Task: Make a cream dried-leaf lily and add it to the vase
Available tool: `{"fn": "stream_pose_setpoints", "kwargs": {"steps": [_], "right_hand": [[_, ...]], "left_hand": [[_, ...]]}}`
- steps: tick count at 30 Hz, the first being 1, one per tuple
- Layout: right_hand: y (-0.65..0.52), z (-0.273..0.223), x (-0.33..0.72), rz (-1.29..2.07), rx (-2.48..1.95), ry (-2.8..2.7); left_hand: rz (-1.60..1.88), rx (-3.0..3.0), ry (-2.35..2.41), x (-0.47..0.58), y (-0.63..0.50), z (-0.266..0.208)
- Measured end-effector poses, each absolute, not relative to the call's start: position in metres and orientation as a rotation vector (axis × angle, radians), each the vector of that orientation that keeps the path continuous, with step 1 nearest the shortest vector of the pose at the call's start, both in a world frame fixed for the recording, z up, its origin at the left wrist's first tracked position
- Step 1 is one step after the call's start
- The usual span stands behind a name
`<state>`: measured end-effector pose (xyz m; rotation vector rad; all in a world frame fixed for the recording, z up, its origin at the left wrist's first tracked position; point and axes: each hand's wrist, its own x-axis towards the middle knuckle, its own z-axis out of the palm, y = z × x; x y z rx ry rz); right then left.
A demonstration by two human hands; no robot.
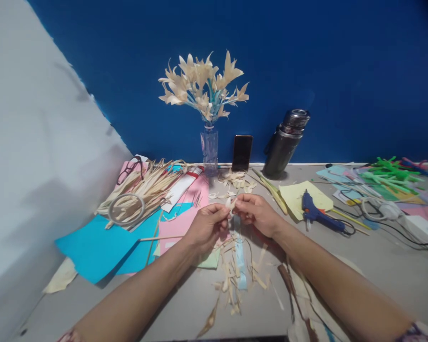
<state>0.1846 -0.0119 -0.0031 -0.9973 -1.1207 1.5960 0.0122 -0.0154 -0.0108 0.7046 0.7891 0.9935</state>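
Between the fingertips of both hands is a small piece of pale dried husk [230,204]. My left hand [209,223] pinches it from the left, and my right hand [258,213] grips its other side with thumb and forefinger. Below the hands, cut husk scraps [230,285] and a light blue paper strip [239,256] lie on the grey table [260,318]. More pale husk pieces [233,179] are spread just beyond the fingers. Farther back, a clear bottle [209,149] holds a bunch of cream husk flowers [203,83] on blue stems.
At left are a pile of dried husk strips [157,185], a tape ring [126,210], glasses [130,170] and blue paper [100,249]. A phone [242,152] and a dark flask [285,145] stand behind. To the right lie a blue glue gun [319,213], cables and green pipe cleaners [394,175].
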Motion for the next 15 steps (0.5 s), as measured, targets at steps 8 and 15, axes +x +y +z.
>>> {"fn": "stream_pose_setpoints", "kwargs": {"steps": [8,15], "right_hand": [[-0.011,0.009,0.189,1.554,-1.083,-1.203],[-0.006,0.009,0.187,1.622,-1.04,-1.113]], "left_hand": [[0.988,0.653,0.763,0.014,-0.015,-0.013],[0.957,0.599,0.752,0.014,-0.018,-0.01]]}}
